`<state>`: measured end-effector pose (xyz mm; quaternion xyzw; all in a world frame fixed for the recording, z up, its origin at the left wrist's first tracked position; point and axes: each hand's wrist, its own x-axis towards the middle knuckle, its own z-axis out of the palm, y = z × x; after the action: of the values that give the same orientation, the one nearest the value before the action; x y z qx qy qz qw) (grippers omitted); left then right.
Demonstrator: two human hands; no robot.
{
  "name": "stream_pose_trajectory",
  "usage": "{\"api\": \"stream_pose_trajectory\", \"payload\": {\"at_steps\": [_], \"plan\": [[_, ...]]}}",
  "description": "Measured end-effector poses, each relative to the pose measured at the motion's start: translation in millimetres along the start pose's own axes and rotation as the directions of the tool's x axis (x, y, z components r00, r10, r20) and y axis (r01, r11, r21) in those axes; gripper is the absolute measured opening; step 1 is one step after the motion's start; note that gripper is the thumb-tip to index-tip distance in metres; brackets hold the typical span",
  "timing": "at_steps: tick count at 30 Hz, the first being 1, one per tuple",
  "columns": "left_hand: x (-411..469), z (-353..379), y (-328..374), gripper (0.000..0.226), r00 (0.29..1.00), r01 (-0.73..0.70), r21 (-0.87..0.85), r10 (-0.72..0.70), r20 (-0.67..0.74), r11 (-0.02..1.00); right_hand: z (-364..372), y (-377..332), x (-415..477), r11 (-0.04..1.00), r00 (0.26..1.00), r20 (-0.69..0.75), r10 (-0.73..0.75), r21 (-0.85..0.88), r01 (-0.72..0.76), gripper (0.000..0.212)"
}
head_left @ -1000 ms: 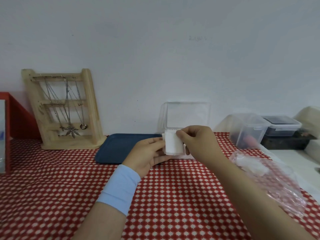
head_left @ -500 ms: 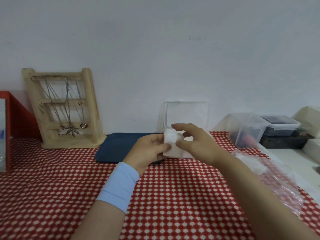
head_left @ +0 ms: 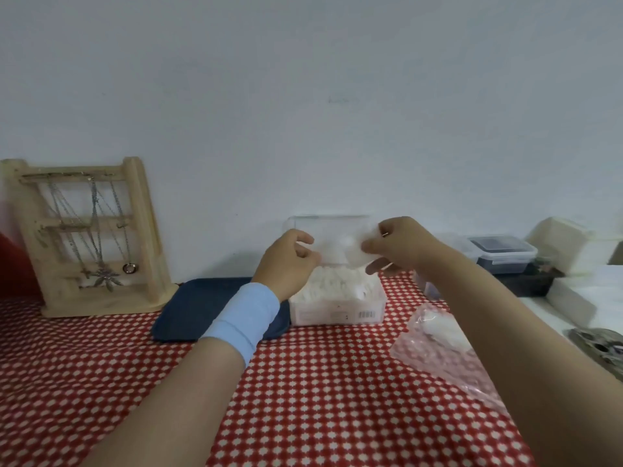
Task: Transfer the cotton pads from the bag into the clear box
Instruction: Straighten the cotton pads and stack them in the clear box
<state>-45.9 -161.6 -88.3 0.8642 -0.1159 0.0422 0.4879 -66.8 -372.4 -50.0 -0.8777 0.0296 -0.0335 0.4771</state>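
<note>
Cotton pad pinched in right hand grip above clear box; left hand curled beside, hold unclear.

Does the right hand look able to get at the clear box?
Probably yes: the right hand holds cotton pads just above the clear box, whose lid stands open; the left hand beside it leaves most of the opening free.

A plain pale wall, evenly lit, fills the upper view. Below it a red-and-white checked surface carries a wooden jewellery stand at 9 o'clock, a blue tray beside it, and what look like lidded boxes at 3 o'clock
</note>
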Motion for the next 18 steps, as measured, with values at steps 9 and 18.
{"api": "stream_pose_trajectory", "payload": {"at_steps": [9,18], "plan": [[29,60,19,0.041,0.91,-0.231,0.647,-0.074,0.408,0.727,-15,24,16,0.954,0.994,-0.063,0.09,-0.281,-0.104,0.013],[29,49,20,0.031,0.917,-0.177,0.662,-0.123,0.38,0.728,5,28,18,0.793,0.994,0.058,0.094,-0.608,-0.039,0.023]]}}
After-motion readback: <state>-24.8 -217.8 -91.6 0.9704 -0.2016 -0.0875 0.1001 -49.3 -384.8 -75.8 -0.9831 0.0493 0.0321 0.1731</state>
